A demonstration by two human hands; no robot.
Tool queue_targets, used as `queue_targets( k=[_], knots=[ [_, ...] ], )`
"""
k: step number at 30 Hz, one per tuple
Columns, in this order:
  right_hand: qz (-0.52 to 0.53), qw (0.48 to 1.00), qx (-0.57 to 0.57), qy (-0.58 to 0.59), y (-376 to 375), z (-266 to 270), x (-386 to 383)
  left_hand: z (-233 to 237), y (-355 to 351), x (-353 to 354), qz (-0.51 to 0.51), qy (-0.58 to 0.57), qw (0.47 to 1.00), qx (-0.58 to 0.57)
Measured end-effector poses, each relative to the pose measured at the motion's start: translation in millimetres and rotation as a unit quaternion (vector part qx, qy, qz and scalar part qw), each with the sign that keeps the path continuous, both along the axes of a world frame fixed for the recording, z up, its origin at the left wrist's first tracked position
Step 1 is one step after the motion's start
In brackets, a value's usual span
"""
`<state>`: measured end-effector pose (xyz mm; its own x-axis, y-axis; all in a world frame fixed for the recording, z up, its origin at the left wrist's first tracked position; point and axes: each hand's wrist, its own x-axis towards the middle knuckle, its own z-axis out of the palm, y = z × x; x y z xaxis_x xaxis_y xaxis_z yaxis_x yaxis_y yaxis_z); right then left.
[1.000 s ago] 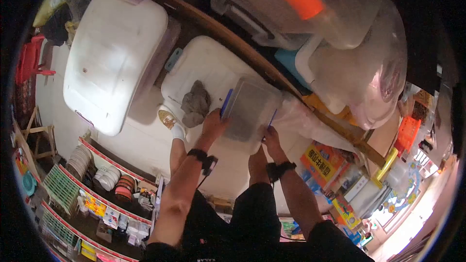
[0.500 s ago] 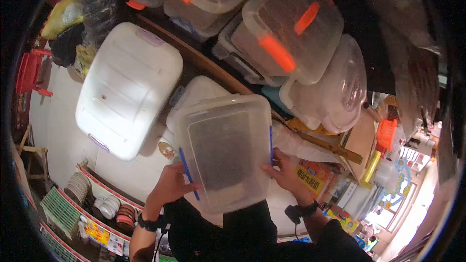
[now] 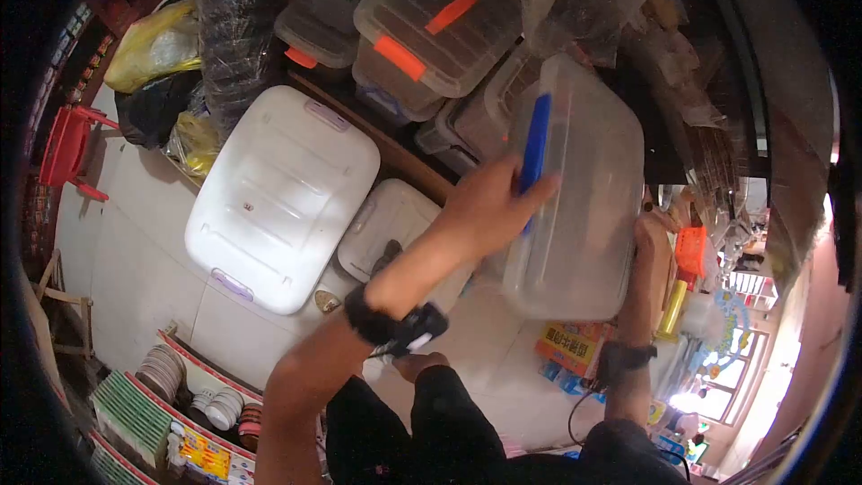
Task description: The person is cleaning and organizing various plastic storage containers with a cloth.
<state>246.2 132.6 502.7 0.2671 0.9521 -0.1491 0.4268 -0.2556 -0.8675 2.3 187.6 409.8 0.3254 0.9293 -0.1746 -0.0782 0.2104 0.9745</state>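
Between my two hands is a clear plastic storage box (image 3: 588, 207), raised and tilted in front of the shelf. My left hand (image 3: 494, 207) grips its left side at the blue latch (image 3: 536, 148), fingers closed against the edge. On the far right side, my right hand (image 3: 653, 238) presses the box; its fingers are mostly hidden behind it. Just behind the box, other clear boxes stand on the shelf, among them one with orange latches (image 3: 435, 27). Below my left forearm, a smaller white lidded box (image 3: 391, 216) rests on the floor.
A large white lidded box (image 3: 283, 198) sits on the tiled floor. Stacked bowls (image 3: 224, 409) fill a rack at lower left. A red stool (image 3: 72, 148) and bagged goods (image 3: 162, 49) are at upper left. Plastic wrap (image 3: 584, 0) hangs over the shelf.
The clear box has moved up and to the right, from in front of my body to the shelf, and has turned onto a tilt. Both hands moved with it; my view shifted too.
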Motion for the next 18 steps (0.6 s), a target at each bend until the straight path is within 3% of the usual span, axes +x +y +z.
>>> queue_targets(
  k=[1,3,7,9,10,12,13,14,15,16,18],
  knots=[
    [0.014,1.0,0.01,-0.007,12.6,-0.6,-0.3,-11.1,13.3,13.2,0.0,0.002,1.0,0.001],
    [0.024,0.999,0.023,0.002,47.8,-19.9,29.0,-33.7,33.5,36.8,0.101,-0.105,0.989,0.01],
    [0.015,0.998,0.035,0.041,127.7,-83.3,128.9,-44.3,55.4,39.6,0.095,-0.105,0.99,-0.009],
    [0.01,0.998,0.039,0.057,156.3,-111.7,172.7,-39.8,67.0,35.6,0.066,-0.3,0.95,-0.056],
    [0.009,0.997,0.04,0.067,164.3,-120.3,181.4,-38.9,68.2,42.8,0.06,-0.296,0.951,-0.061],
    [-0.011,0.993,0.041,0.115,176.2,-130.5,181.1,-34.4,73.1,59.5,0.103,-0.188,0.971,0.108],
    [-0.026,0.986,0.044,0.158,176.9,-129.2,170.2,-30.0,76.6,64.9,0.091,-0.186,0.973,0.105],
    [-0.039,0.985,0.046,0.16,177.0,-124.9,158.4,-25.0,81.6,67.2,0.1,-0.064,0.973,0.198],
    [-0.005,0.985,0.105,0.135,178.5,-118.7,144.4,-23.2,87.6,70.5,0.109,0.058,0.949,0.289],
    [0.032,0.98,0.164,0.109,182.3,-116.5,136.5,-27.8,98.2,74.6,0.1,0.056,0.95,0.292],
    [0.028,0.966,0.199,0.164,189.0,-138.0,144.8,-40.2,121.9,81.3,0.147,0.202,0.904,0.348]
  ],
)
